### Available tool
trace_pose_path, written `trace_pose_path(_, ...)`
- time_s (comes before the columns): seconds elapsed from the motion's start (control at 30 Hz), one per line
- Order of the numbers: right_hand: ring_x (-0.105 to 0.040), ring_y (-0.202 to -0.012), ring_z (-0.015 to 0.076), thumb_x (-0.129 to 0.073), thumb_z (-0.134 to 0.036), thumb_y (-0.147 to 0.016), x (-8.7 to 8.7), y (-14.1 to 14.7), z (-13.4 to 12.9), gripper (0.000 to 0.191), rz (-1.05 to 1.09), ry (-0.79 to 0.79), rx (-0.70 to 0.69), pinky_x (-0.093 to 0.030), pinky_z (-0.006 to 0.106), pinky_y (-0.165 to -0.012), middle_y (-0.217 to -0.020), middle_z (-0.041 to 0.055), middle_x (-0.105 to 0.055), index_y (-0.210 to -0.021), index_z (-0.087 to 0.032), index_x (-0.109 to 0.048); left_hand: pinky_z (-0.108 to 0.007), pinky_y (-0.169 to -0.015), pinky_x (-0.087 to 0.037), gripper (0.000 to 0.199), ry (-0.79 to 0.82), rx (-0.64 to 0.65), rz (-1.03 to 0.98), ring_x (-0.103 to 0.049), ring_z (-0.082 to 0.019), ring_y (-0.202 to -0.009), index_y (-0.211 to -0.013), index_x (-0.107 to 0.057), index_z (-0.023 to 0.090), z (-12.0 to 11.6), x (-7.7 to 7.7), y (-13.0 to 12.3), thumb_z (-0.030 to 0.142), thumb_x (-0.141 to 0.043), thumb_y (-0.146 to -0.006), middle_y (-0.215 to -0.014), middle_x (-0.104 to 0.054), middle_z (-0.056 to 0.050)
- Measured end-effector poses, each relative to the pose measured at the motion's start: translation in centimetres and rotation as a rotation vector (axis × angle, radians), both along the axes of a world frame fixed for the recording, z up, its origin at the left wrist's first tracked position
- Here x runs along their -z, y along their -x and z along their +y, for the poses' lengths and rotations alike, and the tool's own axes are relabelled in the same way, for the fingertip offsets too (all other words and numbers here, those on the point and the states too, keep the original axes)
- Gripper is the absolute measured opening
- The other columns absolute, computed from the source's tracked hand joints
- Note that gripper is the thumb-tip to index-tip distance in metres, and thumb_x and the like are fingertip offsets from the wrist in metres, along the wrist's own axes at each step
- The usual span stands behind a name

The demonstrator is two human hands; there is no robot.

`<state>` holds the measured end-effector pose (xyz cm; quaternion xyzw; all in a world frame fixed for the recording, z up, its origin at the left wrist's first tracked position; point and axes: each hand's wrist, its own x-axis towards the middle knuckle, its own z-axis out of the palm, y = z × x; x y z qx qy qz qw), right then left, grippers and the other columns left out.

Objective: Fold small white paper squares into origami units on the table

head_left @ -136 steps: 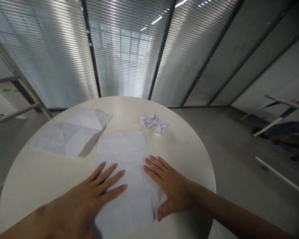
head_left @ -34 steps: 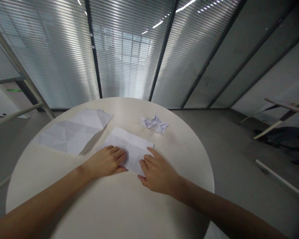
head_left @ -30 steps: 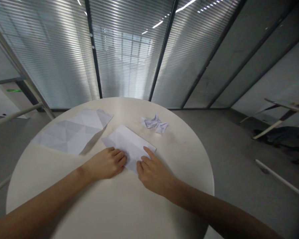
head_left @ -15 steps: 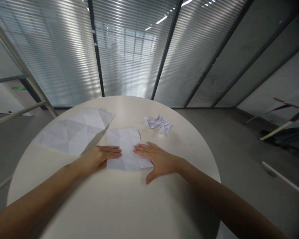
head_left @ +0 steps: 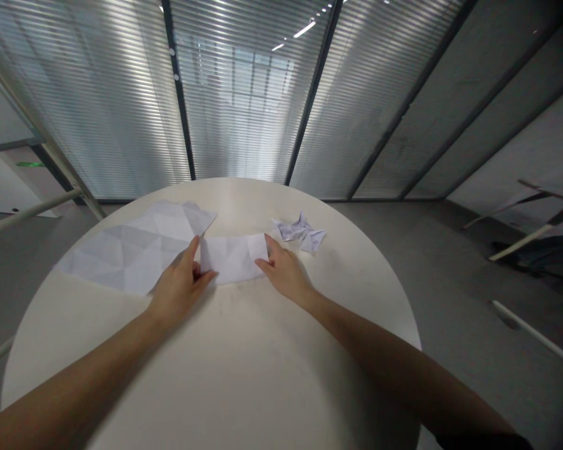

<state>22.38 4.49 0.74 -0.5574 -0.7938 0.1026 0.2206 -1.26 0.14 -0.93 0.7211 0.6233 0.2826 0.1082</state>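
Note:
A small white paper (head_left: 234, 257), now a wide rectangle with crease lines, lies between my two hands on the round table. My left hand (head_left: 181, 278) grips its left end, thumb at the lower left corner and index finger pointing up beside the edge. At the right end, my right hand (head_left: 284, 265) pinches the paper, thumb on top and index finger at the upper right corner. A large creased white sheet (head_left: 131, 250) spreads out on the left, close to my left hand. Beyond my right hand sits a folded paper piece (head_left: 300, 231) with pointed flaps.
The round white table (head_left: 244, 375) fills the lower middle. Behind it stand glass panels with blinds (head_left: 239, 112). White rails (head_left: 32, 212) are at the left, and table or chair legs (head_left: 525, 240) stand on the grey floor at the right.
The small paper has gone from a squarish flat sheet to a shorter, doubled rectangle. Both hands have moved from lying flat on it to gripping its two ends, farther up the table.

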Motion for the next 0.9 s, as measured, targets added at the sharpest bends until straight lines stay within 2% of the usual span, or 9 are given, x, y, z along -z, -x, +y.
trace_pose_path(0.07, -0.063, -0.085, 0.0229, -0.053, -0.035, -0.089, 0.4, 0.5, 0.3, 0.058, -0.102, -0.048, 0.041, -0.042, 0.034, -0.08, -0.086, 0.0085, -0.07, -0.139, -0.012, -0.035, -0.035, -0.066, -0.048, 0.073, -0.047, 0.019, 0.099, -0.061, -0.021, -0.072, -0.146, -0.017, 0.012, 0.0, 0.0, -0.1, 0.039, -0.051, -0.086, -0.079, -0.064, -0.005)
trace_pose_path(0.17, -0.059, -0.099, 0.028, -0.053, -0.038, -0.088, 1.0, 0.8, 0.3, 0.058, -0.249, -0.143, 0.073, -0.037, 0.043, -0.092, -0.1, 0.0141, -0.067, -0.138, -0.013, -0.038, -0.043, -0.08, -0.049, 0.057, -0.171, 0.024, 0.285, -0.058, -0.029, -0.099, -0.137, -0.038, 0.018, 0.2, 0.4, -0.2, 0.035, -0.052, -0.085, -0.106, -0.061, -0.013)
trace_pose_path(0.27, -0.053, -0.108, 0.0301, -0.056, -0.037, -0.087, 1.2, 0.9, 0.0, 0.05, -0.299, -0.24, 0.053, -0.034, 0.047, -0.096, -0.112, 0.0145, -0.062, -0.132, -0.017, -0.045, -0.05, -0.091, -0.046, 0.043, -0.244, 0.085, 0.386, -0.049, -0.032, -0.116, -0.131, -0.048, 0.023, 0.5, 1.0, -0.1, 0.031, -0.048, -0.088, -0.127, -0.054, -0.014)
trace_pose_path(0.33, -0.046, -0.118, 0.0297, -0.055, -0.031, -0.088, 1.1, 1.2, -0.2, 0.045, -0.311, -0.297, -0.033, -0.032, 0.046, -0.101, -0.126, 0.0149, -0.055, -0.13, -0.016, -0.047, -0.049, -0.098, -0.042, 0.038, -0.206, 0.215, 0.393, -0.046, -0.029, -0.123, -0.129, -0.051, 0.024, 0.8, 1.3, 0.0, 0.028, -0.041, -0.092, -0.134, -0.052, -0.01)
trace_pose_path(0.4, -0.036, -0.13, 0.028, -0.051, -0.028, -0.09, 1.2, 1.7, -0.1, 0.046, -0.328, -0.331, -0.195, -0.028, 0.044, -0.107, -0.138, 0.0147, -0.045, -0.133, -0.014, -0.044, -0.048, -0.104, -0.038, 0.039, -0.136, 0.329, 0.398, -0.042, -0.027, -0.129, -0.129, -0.052, 0.024, 1.1, 1.5, 0.0, 0.03, -0.034, -0.096, -0.138, -0.049, -0.007)
trace_pose_path(0.5, -0.028, -0.137, 0.0254, -0.039, -0.037, -0.095, 1.7, 2.7, 0.3, 0.05, -0.354, -0.292, -0.458, -0.025, 0.042, -0.111, -0.147, 0.0136, -0.036, -0.138, -0.011, -0.038, -0.047, -0.11, -0.032, 0.045, -0.059, 0.395, 0.415, -0.036, -0.025, -0.134, -0.136, -0.045, 0.02, 1.1, 1.5, -0.1, 0.036, -0.03, -0.097, -0.144, -0.042, -0.007)
trace_pose_path(0.57, -0.028, -0.137, 0.0254, -0.031, -0.045, -0.096, 2.2, 3.1, 0.6, 0.057, -0.366, -0.242, -0.543, -0.026, 0.043, -0.111, -0.148, 0.0147, -0.034, -0.141, -0.009, -0.033, -0.046, -0.111, -0.03, 0.048, -0.04, 0.405, 0.42, -0.035, -0.024, -0.135, -0.139, -0.04, 0.018, 1.0, 1.4, -0.1, 0.038, -0.03, -0.097, -0.146, -0.04, -0.007)
trace_pose_path(0.73, -0.024, -0.139, 0.0266, -0.026, -0.051, -0.095, 2.7, 2.4, 0.9, 0.064, -0.383, -0.181, -0.506, -0.023, 0.048, -0.112, -0.15, 0.0155, -0.028, -0.144, -0.009, -0.027, -0.045, -0.112, -0.029, 0.054, -0.062, 0.357, 0.444, -0.033, -0.024, -0.136, -0.139, -0.04, 0.014, 0.7, 1.6, 0.4, 0.045, -0.032, -0.095, -0.147, -0.037, -0.011)
trace_pose_path(0.9, -0.023, -0.14, 0.0254, -0.023, -0.043, -0.098, 2.5, -0.7, 1.0, 0.057, -0.419, -0.106, -0.445, -0.022, 0.049, -0.112, -0.152, 0.0126, -0.025, -0.146, -0.013, -0.024, -0.048, -0.111, -0.03, 0.057, -0.046, 0.344, 0.458, -0.032, -0.028, -0.137, -0.139, -0.038, 0.01, 0.6, 1.7, 1.0, 0.045, -0.032, -0.095, -0.147, -0.034, -0.016)
